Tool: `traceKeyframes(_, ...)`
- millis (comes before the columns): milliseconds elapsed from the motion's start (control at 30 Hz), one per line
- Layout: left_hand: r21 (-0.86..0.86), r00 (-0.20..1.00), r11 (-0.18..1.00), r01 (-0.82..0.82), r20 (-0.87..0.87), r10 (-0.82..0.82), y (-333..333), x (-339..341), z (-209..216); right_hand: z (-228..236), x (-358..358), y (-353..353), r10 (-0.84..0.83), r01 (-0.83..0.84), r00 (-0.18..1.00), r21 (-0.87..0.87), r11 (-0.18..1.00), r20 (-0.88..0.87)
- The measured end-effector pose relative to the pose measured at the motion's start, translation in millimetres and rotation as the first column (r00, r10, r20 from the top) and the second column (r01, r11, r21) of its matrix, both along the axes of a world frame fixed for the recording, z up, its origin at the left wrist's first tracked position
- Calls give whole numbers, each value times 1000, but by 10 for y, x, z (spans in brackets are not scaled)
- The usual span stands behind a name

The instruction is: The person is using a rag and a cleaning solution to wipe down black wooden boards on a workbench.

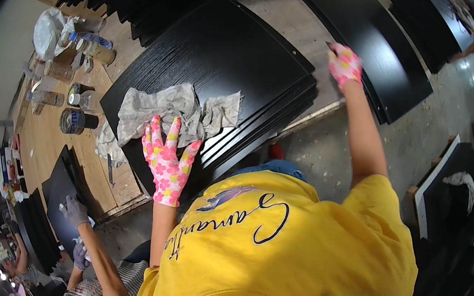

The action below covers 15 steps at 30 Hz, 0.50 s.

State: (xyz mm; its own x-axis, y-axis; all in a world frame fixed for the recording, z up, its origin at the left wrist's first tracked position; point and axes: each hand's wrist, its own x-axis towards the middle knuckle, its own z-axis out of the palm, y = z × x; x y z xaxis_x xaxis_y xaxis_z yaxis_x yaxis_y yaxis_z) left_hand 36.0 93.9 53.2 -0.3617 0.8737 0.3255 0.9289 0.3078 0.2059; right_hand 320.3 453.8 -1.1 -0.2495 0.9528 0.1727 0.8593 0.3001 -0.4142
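My left hand (168, 165), in a pink floral glove, has its fingers spread wide and pointing forward. The fingertips rest on the near edge of a crumpled grey cloth (161, 107) without closing round it. The cloth lies directly beyond them, on a stack (209, 47) of black panels, with one fold reaching to the right. The stack extends forward and rightward from this hand, its layered edges toward me.

My right hand (344, 66), in a matching glove, lies well apart from the left, farther forward and past the stack's right corner. Its fingers are bent inward; a small dark tip shows at them, but I cannot tell what it is or whether it is gripped. Just to this hand's right lie long black panels (385, 44); contact with them cannot be told.

Just left of my left hand, a second cloth (109, 145) lies beside the stack. Farther left, a wooden table (47, 142) bears a jar (72, 121), a bottle (47, 98) and, farther forward, a white bag (49, 34). Behind and left of the same hand, a co-worker's grey-gloved hand (76, 212) is at a dark panel (57, 198). Behind both hands is my yellow shirt (307, 249).
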Motion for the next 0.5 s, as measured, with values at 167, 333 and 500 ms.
traceKeyframes(167,-32,974,993,-110,193,114,136,-124,26,-138,220,176,-57,93,966,-132,987,253)
traceKeyframes(333,51,974,979,-197,128,189,300,-206,-97,-345,344,606,49,-12,994,-353,936,95)
traceKeyframes(500,68,967,967,-245,96,238,284,-126,-73,35,54,506,126,31,924,-397,917,362)
